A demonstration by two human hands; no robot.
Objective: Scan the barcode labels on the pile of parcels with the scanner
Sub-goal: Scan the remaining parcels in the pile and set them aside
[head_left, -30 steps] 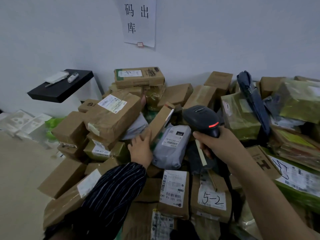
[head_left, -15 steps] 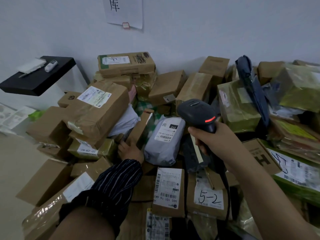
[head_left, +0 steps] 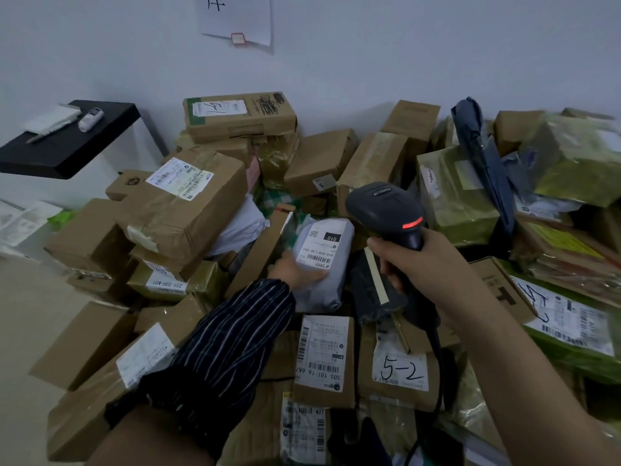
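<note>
Centre frame, the right hand [head_left: 426, 264] has its grip curled round the scanner [head_left: 383, 210], whose red light glows. Just left, the left hand [head_left: 295, 270] pinches a grey parcel [head_left: 322, 260], label upward, with the pile of parcels [head_left: 188, 213] beyond.

Brown box [head_left: 400, 368] marked "5-2" — grey bag [head_left: 324, 292] labelled "010".
</note>
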